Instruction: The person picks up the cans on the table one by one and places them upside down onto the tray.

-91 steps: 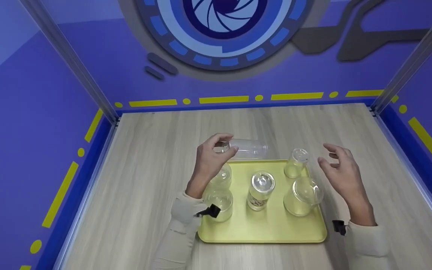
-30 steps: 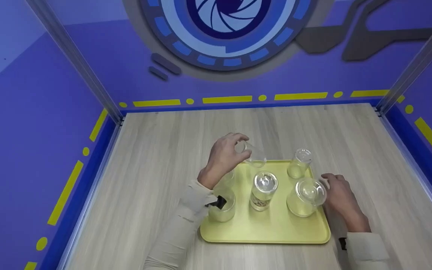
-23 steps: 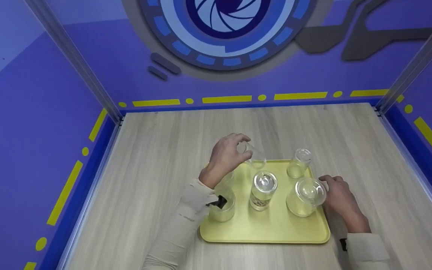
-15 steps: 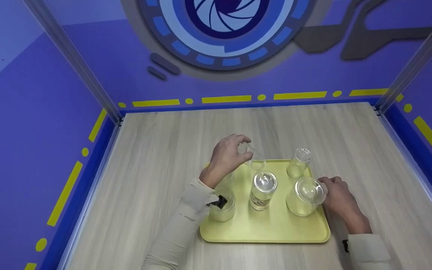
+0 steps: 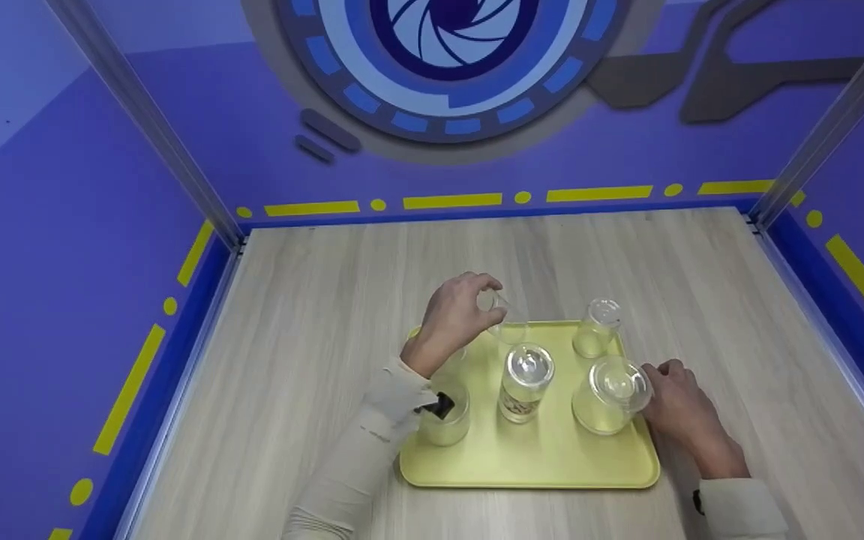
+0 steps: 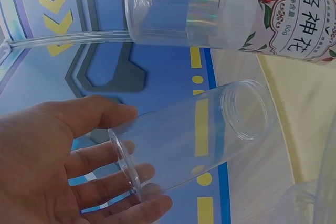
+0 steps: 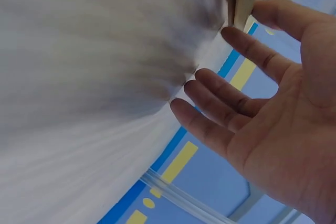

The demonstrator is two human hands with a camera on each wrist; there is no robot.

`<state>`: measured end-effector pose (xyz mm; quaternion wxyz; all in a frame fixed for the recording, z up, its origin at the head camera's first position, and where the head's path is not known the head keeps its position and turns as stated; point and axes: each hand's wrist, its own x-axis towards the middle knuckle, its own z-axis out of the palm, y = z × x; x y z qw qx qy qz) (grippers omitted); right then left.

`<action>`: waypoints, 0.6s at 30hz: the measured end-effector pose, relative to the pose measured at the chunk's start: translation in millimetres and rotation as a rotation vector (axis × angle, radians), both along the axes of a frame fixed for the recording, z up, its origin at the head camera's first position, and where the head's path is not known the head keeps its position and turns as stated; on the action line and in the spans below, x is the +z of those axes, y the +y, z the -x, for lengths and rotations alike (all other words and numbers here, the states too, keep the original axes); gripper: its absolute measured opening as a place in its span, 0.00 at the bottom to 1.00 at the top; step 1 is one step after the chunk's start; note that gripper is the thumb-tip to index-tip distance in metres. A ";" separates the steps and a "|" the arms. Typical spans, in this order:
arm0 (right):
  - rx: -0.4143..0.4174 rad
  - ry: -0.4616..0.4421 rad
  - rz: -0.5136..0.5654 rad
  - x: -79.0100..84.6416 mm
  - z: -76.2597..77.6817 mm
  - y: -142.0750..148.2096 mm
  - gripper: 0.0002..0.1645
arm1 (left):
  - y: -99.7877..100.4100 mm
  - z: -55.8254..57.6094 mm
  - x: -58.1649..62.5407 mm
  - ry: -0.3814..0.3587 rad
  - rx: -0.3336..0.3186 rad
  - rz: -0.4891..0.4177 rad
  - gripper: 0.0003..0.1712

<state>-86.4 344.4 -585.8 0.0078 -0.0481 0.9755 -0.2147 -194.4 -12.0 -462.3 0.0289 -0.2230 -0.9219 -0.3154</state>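
Note:
My left hand (image 5: 456,316) grips a clear plastic jar (image 5: 508,319) by one end, fingers and thumb around it. In the left wrist view the jar (image 6: 178,140) slants, its threaded end away from the palm; in the head view that end points down over the tray's back edge. At the right edge of the yellow tray (image 5: 529,465), my right hand (image 5: 681,405) has thumb and forefinger on either side of the rim, as the right wrist view shows; the other fingers extend along the tabletop. A jar with a printed label (image 5: 526,382) stands upside down mid-tray.
A wide clear jar (image 5: 610,394) and a small one (image 5: 597,328) stand along the tray's right side. On its left is another wide jar (image 5: 447,416), with one more partly behind my left wrist. Blue panels (image 5: 432,180) enclose the wooden table (image 5: 312,300).
The left hand has shifted right, and its jar, nearly level 3 seconds ago, now tilts down over the tray's back. The right hand has come down to the tray's right edge.

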 end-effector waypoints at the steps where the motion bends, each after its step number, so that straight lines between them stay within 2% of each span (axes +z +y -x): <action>1: 0.004 -0.001 -0.005 0.1 -0.5 -0.1 0.17 | 0.2 0.3 -0.2 -0.004 0.001 0.004 0.18; 18: 0.044 0.035 -0.021 1.2 -3.7 1.8 0.21 | 7.5 7.3 -5.0 -0.033 -0.018 0.103 0.18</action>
